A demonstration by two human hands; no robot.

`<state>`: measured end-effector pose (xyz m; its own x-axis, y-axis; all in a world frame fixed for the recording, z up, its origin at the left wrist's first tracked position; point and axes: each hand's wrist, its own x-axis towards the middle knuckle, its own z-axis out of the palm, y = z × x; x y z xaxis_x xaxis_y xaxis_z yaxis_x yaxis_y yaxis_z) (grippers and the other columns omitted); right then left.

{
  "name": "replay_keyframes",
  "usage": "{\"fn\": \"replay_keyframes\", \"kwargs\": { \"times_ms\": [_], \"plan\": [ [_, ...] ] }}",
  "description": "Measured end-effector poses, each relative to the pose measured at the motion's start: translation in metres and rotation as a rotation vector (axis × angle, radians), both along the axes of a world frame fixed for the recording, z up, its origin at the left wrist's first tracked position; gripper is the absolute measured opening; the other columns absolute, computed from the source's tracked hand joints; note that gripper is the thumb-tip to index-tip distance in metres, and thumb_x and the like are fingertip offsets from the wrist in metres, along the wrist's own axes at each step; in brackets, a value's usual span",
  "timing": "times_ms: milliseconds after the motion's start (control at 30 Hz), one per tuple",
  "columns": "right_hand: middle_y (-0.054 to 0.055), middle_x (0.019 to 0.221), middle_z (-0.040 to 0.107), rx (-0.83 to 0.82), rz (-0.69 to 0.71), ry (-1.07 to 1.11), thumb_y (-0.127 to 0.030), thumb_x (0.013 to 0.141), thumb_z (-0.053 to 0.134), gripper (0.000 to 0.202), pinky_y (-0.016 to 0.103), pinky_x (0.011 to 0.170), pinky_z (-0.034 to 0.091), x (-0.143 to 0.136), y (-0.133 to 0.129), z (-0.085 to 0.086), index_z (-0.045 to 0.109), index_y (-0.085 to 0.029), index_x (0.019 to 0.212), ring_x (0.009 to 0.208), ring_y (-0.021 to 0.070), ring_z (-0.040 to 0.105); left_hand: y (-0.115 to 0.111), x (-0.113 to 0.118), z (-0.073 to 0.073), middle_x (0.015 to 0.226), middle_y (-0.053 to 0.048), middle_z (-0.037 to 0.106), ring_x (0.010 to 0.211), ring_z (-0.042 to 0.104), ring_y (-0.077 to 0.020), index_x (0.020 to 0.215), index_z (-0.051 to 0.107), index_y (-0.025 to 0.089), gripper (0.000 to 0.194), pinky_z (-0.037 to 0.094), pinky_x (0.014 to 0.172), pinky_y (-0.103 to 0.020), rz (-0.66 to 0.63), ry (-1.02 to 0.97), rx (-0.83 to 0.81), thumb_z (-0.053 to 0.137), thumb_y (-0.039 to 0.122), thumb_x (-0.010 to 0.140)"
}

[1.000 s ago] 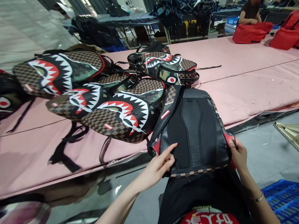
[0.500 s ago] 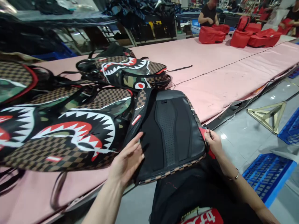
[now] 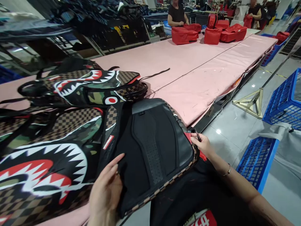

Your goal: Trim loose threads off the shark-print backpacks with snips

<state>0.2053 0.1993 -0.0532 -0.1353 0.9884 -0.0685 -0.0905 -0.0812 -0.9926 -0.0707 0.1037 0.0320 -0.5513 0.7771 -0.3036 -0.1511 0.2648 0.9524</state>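
Observation:
A backpack [image 3: 152, 150] lies with its black padded back panel up, partly over the table edge against my body. Brown checked trim runs along its border. My left hand [image 3: 107, 188] is at its near left side, fingers stretched and apart, the index finger against the panel. My right hand [image 3: 201, 145] pinches at the backpack's right edge, where red material shows. A thin dark piece sticks up by those fingers; I cannot make out what it is. A shoulder strap [image 3: 110, 135] with a red-and-white label lies along the panel's left side.
Shark-mouth backpacks [image 3: 47, 169] and another patterned backpack [image 3: 94, 84] lie to the left on the pink-covered table [image 3: 188, 72]. Red bags [image 3: 184, 34] stand at the far end by a person [image 3: 177, 15]. Blue crates [image 3: 257, 160] and a metal stand [image 3: 250, 103] are on the right.
The view has swung right, so the table and bags appear shifted left. My left hand stays open at the backpack's side; my right hand keeps its pinch at the right edge.

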Motion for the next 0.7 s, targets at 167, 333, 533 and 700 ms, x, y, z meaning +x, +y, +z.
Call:
{"fn": "replay_keyframes", "kwargs": {
  "times_ms": [167, 333, 533, 700],
  "plan": [
    [0.005, 0.101, 0.066, 0.037, -0.04, -0.084, -0.038, 0.08, 0.052, 0.027, 0.033, 0.088, 0.042, 0.01, -0.016, 0.002, 0.066, -0.019, 0.094, 0.096, 0.0201, 0.058, -0.008, 0.025, 0.016, 0.123, -0.016, 0.05, 0.12, 0.039, -0.0401, 0.111, 0.058, 0.017, 0.049, 0.035, 0.094, -0.057, -0.161, 1.074, -0.116, 0.057, 0.045, 0.071],
    [0.001, 0.071, 0.063, 0.062, -0.121, -0.247, -0.033, 0.078, 0.055, 0.019, 0.027, 0.063, 0.045, 0.021, -0.048, 0.003, 0.065, -0.018, 0.081, 0.063, 0.0142, 0.056, -0.007, 0.081, 0.003, 0.126, -0.011, 0.052, 0.117, 0.048, -0.0257, 0.121, 0.047, 0.021, 0.043, 0.033, 0.102, -0.048, -0.815, 1.33, 0.344, 0.053, 0.035, 0.08],
    [0.003, 0.077, 0.061, 0.187, -0.069, -0.24, -0.027, 0.076, 0.059, 0.01, 0.028, 0.066, 0.045, 0.026, -0.064, 0.009, 0.065, -0.019, 0.078, 0.07, 0.0155, 0.056, 0.019, 0.117, -0.021, 0.116, -0.016, 0.06, 0.11, 0.054, -0.0278, 0.118, 0.05, 0.014, 0.034, 0.04, 0.094, -0.052, -1.018, 1.484, 0.412, 0.043, 0.024, 0.086],
    [0.004, 0.08, 0.062, 0.199, -0.099, -0.2, -0.028, 0.076, 0.061, 0.01, 0.028, 0.069, 0.047, 0.026, -0.06, 0.006, 0.065, -0.02, 0.08, 0.073, 0.0162, 0.057, 0.027, 0.12, -0.034, 0.101, -0.02, 0.065, 0.098, 0.061, -0.0279, 0.111, 0.054, 0.006, 0.034, 0.046, 0.088, -0.047, -0.946, 1.496, 0.464, 0.036, 0.008, 0.083]
  ]
}}
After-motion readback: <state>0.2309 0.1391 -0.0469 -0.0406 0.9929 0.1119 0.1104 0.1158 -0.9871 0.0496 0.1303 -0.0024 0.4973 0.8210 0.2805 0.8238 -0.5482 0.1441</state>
